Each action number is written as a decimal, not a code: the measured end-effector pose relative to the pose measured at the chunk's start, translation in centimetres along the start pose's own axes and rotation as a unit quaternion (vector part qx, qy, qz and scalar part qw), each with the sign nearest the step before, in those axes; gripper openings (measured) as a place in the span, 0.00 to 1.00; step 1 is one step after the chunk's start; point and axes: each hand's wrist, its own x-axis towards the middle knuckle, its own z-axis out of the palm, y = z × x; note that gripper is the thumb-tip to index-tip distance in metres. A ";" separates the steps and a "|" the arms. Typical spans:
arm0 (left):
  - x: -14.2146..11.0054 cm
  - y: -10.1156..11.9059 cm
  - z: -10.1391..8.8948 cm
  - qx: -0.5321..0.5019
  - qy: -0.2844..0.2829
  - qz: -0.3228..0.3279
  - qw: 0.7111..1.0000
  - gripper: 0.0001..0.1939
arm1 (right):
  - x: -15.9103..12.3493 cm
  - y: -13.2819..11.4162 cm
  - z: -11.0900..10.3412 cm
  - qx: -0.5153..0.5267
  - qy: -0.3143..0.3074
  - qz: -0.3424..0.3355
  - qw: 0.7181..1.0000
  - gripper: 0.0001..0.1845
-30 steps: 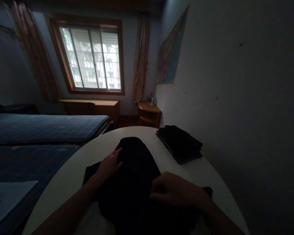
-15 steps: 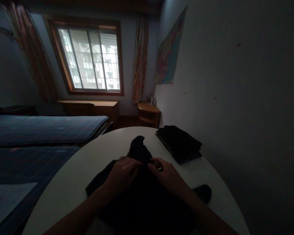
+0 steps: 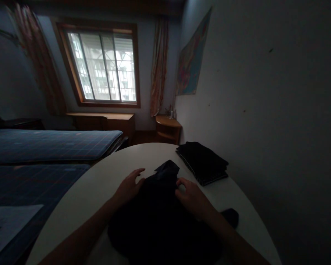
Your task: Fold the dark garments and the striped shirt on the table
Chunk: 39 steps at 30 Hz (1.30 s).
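Note:
A dark garment [image 3: 160,221], apparently a long-sleeved top, lies spread on the round white table [image 3: 121,158]. Its narrow upper end, which looks like a collar [image 3: 168,170], points away from me. One sleeve end [image 3: 231,218] sticks out past my right forearm. My left hand [image 3: 131,186] is at the garment's upper left edge, thumb and fingers apart. On the opposite side my right hand [image 3: 190,193] has its thumb and forefinger curled in, tips on the cloth beside the collar. Dim light hides the folds.
A stack of folded dark clothes [image 3: 202,162] sits at the table's far right, near the wall [image 3: 278,147]. To the left are beds with blue checked covers [image 3: 55,145] and a pale sheet [image 3: 13,224]. A corner shelf [image 3: 168,123] stands beyond the table.
My left hand has moved left and opened off the cloth. The left sleeve part is no longer spread out on the left. The collar end has shifted right and lower, my right hand slightly right.

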 end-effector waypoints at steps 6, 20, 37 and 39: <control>-0.6 0.8 0.2 -0.115 -0.183 -0.006 0.976 0.22 | 0.1 0.1 0.0 -0.013 0.046 0.019 0.999 0.08; -4.3 7.7 -1.7 -0.108 -0.477 0.090 0.868 0.30 | 0.2 0.6 0.1 0.057 0.022 0.065 0.996 0.20; 0.3 -1.7 0.4 -0.234 -0.131 0.058 0.961 0.40 | -0.7 -0.4 0.2 0.279 -0.168 -0.086 0.942 0.27; 0.0 -1.2 0.1 -0.255 -0.191 0.081 0.944 0.36 | -0.8 -0.5 -0.4 0.295 -0.170 -0.106 0.934 0.26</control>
